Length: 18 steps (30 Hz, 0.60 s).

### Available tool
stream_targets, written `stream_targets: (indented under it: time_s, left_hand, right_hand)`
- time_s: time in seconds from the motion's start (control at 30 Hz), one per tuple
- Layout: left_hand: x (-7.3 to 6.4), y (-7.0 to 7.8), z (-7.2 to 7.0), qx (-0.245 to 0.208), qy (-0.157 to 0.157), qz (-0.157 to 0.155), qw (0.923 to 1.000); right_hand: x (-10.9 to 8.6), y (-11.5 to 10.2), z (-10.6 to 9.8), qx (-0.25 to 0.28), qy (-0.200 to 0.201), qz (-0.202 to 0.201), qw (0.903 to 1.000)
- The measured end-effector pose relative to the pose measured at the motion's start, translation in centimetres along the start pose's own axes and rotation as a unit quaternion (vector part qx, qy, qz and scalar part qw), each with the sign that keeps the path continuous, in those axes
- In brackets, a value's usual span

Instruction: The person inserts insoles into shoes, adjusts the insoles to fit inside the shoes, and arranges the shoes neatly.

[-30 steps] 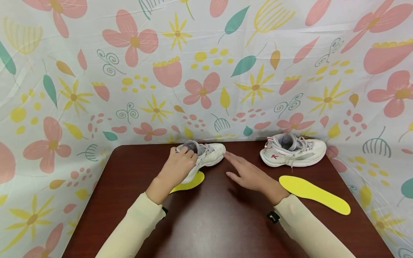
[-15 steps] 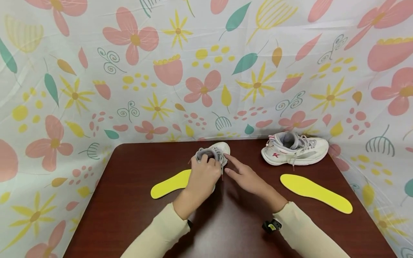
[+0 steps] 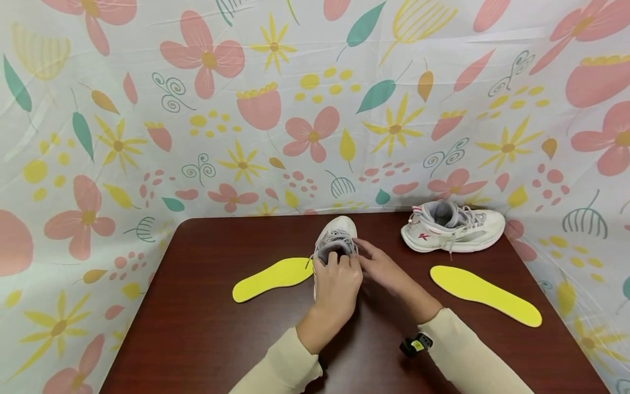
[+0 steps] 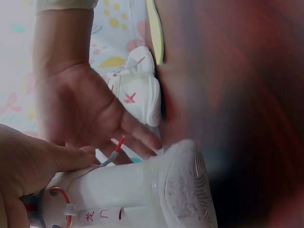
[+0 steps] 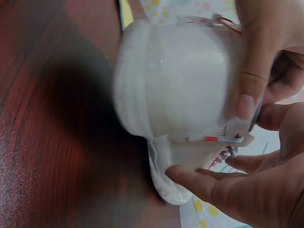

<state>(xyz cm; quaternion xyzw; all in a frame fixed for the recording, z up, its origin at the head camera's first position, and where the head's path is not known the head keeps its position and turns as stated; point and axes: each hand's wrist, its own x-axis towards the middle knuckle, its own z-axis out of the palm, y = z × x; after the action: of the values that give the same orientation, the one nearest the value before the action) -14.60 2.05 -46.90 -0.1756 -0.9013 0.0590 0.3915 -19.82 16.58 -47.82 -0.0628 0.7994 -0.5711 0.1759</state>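
In the head view a white sneaker (image 3: 342, 225) is between my hands at the middle of the table, its toe toward the back. My left hand (image 3: 338, 285) grips the heel collar, with fingers over the rim into the opening and, in the right wrist view, the thumb (image 5: 249, 90) on the outside. My right hand (image 3: 386, 269) lies along the sneaker's right side, fingers extended, fingertips at the side and laces. The left wrist view shows the sneaker's heel (image 4: 126, 194) with a red loop. A yellow insole (image 3: 272, 278) lies flat just left of the sneaker, its sole edge near it.
A second white sneaker (image 3: 450, 232) stands at the back right, toe to the right. Before it another yellow insole (image 3: 486, 295) lies on the dark brown table (image 3: 197, 328). A flower-patterned cloth (image 3: 305, 180) hangs right behind the table's back edge.
My left hand has carried the sneaker rightward, off the left insole, and turned its toe from the right toward the back. My right hand has come in against its side.
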Motion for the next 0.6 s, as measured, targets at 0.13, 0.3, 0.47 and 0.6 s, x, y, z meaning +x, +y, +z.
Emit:
stream_targets:
  time_s: [0.13, 0.3, 0.47, 0.6]
  left_hand:
    - [-0.5, 0.5, 0.1, 0.000, 0.002, -0.002, 1.0000]
    - [-1.0, 0.6, 0.4, 0.002, 0.009, 0.000, 1.0000]
    - [-1.2, 0.4, 0.8, -0.011, 0.008, 0.004, 0.9999]
    - [-1.3, -0.1, 0.7, -0.049, -0.027, 0.022, 0.9982]
  right_hand:
    - [0.0, 0.2, -0.1, 0.051, -0.023, 0.012, 0.9984]
    - [0.1, 0.5, 0.0, 0.067, -0.029, 0.005, 0.9973]
    - [0.1, 0.6, 0.2, 0.064, -0.031, -0.001, 0.9974]
    - [0.0, 0.6, 0.3, 0.052, -0.030, -0.002, 0.9982]
